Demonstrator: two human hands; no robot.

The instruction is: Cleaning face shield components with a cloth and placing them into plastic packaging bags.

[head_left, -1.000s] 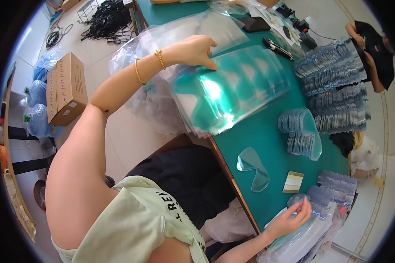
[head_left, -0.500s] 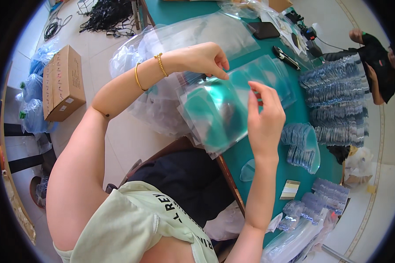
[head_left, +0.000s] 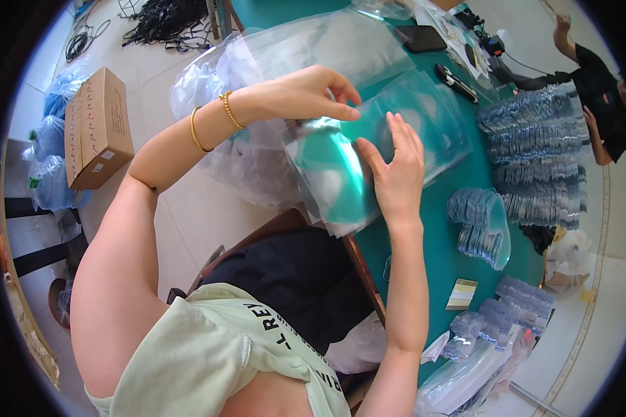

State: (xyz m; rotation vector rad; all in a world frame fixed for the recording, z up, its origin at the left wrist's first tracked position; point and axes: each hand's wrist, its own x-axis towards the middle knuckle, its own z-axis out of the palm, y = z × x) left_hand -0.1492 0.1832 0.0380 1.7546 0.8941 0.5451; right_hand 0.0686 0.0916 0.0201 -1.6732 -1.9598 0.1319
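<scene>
A seated person bends over the near edge of a green table (head_left: pixel 459 229), both bare hands on a stack of clear plastic bags (head_left: pixel 368 160) that lies across that edge and juts out above the lap. The left hand (head_left: pixel 306 94), two gold bangles on its wrist, comes in from the upper left with the forearm raised and the elbow out; thumb and forefinger pinch the top edge of the uppermost bag while the other fingers curl loosely. The right hand (head_left: pixel 396 167) rises from below on a straight forearm, palm down and fingers spread flat on the stack, pressing rather than gripping. Behind the stack sits a heap of larger clear bags (head_left: pixel 271 62). To the right on the table lie rows of small clear plastic pieces (head_left: pixel 535 160), perhaps moulded lenses, though glare blurs them. A cardboard box (head_left: pixel 97 125) stands on the tiled floor at left, and another person (head_left: pixel 602 90) sits at the far right.
</scene>
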